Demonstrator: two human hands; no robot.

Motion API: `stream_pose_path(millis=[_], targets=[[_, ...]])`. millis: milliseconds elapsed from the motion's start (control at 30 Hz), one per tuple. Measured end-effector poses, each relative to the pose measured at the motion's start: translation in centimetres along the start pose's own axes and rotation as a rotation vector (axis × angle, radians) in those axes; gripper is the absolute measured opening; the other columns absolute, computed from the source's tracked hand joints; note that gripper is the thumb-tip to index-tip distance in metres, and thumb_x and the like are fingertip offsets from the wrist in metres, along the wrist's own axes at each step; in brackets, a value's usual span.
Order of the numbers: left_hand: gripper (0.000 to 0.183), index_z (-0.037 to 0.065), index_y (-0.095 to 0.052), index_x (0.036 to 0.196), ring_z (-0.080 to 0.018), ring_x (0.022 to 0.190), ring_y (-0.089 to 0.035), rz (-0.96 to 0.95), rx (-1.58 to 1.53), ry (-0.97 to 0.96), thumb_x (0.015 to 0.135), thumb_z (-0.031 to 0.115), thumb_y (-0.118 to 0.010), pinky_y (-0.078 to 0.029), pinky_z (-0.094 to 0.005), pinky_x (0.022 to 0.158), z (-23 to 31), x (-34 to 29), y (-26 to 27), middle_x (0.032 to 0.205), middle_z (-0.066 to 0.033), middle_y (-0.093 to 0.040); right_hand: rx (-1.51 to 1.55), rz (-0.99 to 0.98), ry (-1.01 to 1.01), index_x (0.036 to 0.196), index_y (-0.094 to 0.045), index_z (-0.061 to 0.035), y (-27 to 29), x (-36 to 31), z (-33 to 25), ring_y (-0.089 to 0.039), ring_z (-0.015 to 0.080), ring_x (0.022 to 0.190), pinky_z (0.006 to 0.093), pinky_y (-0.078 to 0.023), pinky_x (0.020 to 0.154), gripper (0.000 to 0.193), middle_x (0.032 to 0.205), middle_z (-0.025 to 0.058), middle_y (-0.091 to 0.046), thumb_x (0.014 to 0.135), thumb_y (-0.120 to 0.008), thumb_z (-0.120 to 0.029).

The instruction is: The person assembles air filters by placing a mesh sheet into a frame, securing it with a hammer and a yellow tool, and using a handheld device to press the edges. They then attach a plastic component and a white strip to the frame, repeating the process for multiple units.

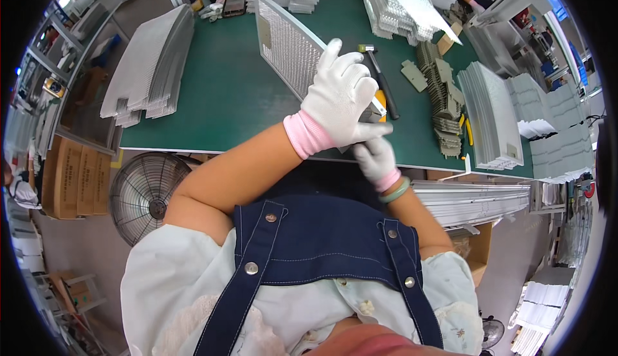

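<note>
A flat silver mesh panel with a metal frame (pixel 286 47) stands tilted on its edge on the green table (pixel 225 108). My left hand (pixel 338 92), in a white glove with a pink cuff, is against its near part, covering much of that end. Its fingers are spread and the thumb points right. Below the left thumb, my right hand (pixel 378 161) is at the table's front edge, gloved the same way. Its fingers are curled, and whatever they grip is hidden. Right of the panel lie a hammer (pixel 384 89) and a yellow-handled tool (pixel 381 103), partly covered.
Mesh sheets (pixel 151 66) are stacked at left, with another pile (pixel 399 8) at the far right. Rows of small olive-grey plates (pixel 441 89) lie right of the hammer, beside yellow-handled pliers (pixel 468 131) and stacked panels (pixel 489 114). A fan (pixel 145 195) stands below the table's left front.
</note>
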State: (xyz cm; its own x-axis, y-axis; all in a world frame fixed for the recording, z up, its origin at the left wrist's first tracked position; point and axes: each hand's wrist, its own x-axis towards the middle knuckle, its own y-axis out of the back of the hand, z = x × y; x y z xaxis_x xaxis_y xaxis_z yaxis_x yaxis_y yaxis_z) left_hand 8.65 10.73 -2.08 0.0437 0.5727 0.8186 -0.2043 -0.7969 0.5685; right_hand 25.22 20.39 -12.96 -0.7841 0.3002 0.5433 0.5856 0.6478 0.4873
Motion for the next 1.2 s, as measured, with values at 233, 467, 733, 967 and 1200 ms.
stream_pose_path(millis=[233, 467, 733, 967, 1200], targets=[[0.049, 0.007, -0.055, 0.087, -0.0381, 0.103, -0.056, 0.068, -0.071, -0.001, 0.061, 0.039, -0.081, -0.024, -0.0691, 0.107, 0.4, -0.3, -0.8, 0.089, -0.0108, -0.054, -0.794, 0.192, -0.405, 0.130, -0.056, -0.0054, 5.2, 9.4, 9.1, -0.062, 0.0367, 0.108, 0.0450, -0.048, 0.095, 0.056, 0.115, 0.0199, -0.066, 0.091, -0.060, -0.045], [0.055, 0.009, -0.059, 0.092, -0.0379, 0.107, -0.056, -0.013, -0.053, 0.000, 0.058, 0.046, -0.083, -0.026, -0.0671, 0.107, 0.2, -0.6, 0.5, 0.091, -0.0089, -0.056, -0.618, -0.091, -0.731, 0.113, -0.059, 0.0012, 5.9, 12.3, 13.1, -0.064, 0.0401, 0.101, 0.0448, -0.050, 0.089, 0.043, 0.108, 0.0246, -0.067, 0.089, -0.061, -0.034], [0.057, 0.010, -0.058, 0.090, -0.0397, 0.110, -0.055, -0.008, -0.047, 0.009, 0.056, 0.048, -0.084, -0.031, -0.0656, 0.103, 0.2, -0.7, 0.9, 0.097, -0.0109, -0.058, -0.296, 0.148, -0.447, 0.099, -0.061, -0.0032, 13.4, 7.5, -1.7, -0.054, 0.0140, 0.058, 0.0295, -0.047, 0.057, 0.019, 0.068, 0.0051, -0.058, 0.091, -0.065, -0.020], [0.056, 0.008, -0.057, 0.092, -0.0405, 0.110, -0.055, -0.036, -0.041, -0.003, 0.058, 0.043, -0.086, -0.031, -0.0657, 0.105, 0.3, -0.9, 1.4, 0.096, -0.0117, -0.059, -0.449, -0.141, -0.052, 0.098, -0.061, -0.0020, 18.1, 7.3, -14.2, -0.052, 0.0098, 0.061, 0.0240, -0.043, 0.058, 0.009, 0.074, 0.0032, -0.058, 0.091, -0.062, -0.007], [0.050, 0.005, -0.062, 0.084, -0.0384, 0.106, -0.056, -0.041, -0.057, 0.005, 0.064, 0.046, -0.081, -0.031, -0.0663, 0.105, 0.5, -0.9, 1.2, 0.088, -0.0133, -0.059, -0.693, -0.312, -0.026, 0.089, -0.057, -0.0029, 17.8, 8.5, -16.0, -0.051, 0.0116, 0.060, 0.0277, -0.043, 0.057, 0.004, 0.068, 0.0035, -0.049, 0.089, -0.061, -0.002]])
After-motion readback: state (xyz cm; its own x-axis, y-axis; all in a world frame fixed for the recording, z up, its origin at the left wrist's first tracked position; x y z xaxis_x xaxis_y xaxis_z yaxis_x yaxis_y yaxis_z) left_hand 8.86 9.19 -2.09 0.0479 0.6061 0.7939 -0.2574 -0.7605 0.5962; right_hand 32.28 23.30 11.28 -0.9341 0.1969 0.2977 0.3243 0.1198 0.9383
